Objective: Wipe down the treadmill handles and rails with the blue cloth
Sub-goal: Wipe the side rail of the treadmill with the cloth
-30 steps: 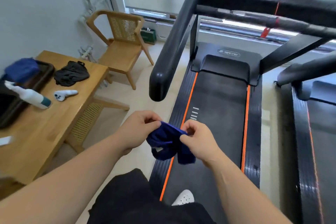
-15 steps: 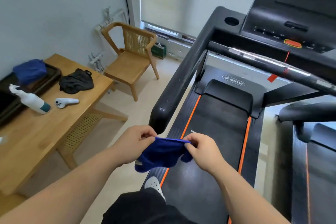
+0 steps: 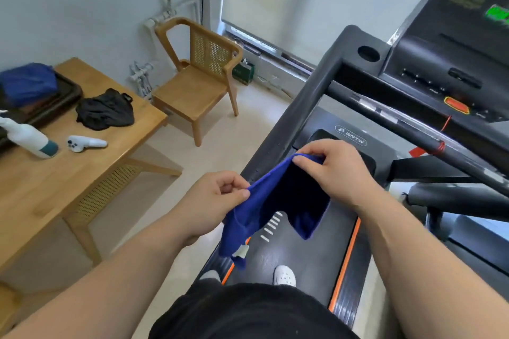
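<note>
The blue cloth (image 3: 264, 209) hangs spread between both hands over the treadmill belt (image 3: 311, 250). My left hand (image 3: 212, 201) pinches its near corner, and my right hand (image 3: 330, 170) pinches the far corner, higher up. The cloth's top edge lies against the lower end of the black left handrail (image 3: 308, 99), which slopes up to the console (image 3: 451, 69). A black crossbar handle (image 3: 413, 129) runs right from the rail under the console. My white shoe (image 3: 284, 276) stands on the belt.
A wooden table (image 3: 68, 173) at left carries a white spray bottle (image 3: 29, 137), a white controller (image 3: 85, 143), a black cloth (image 3: 106, 109) and a dark tray (image 3: 59, 100) with another blue cloth (image 3: 29, 82). A wooden chair (image 3: 198, 80) stands beyond. A second treadmill (image 3: 468, 201) is at right.
My hands have pulled apart and lifted, opening the bunched cloth into a hanging sheet; my right hand rose toward the left handrail. My view has tilted up toward the console.
</note>
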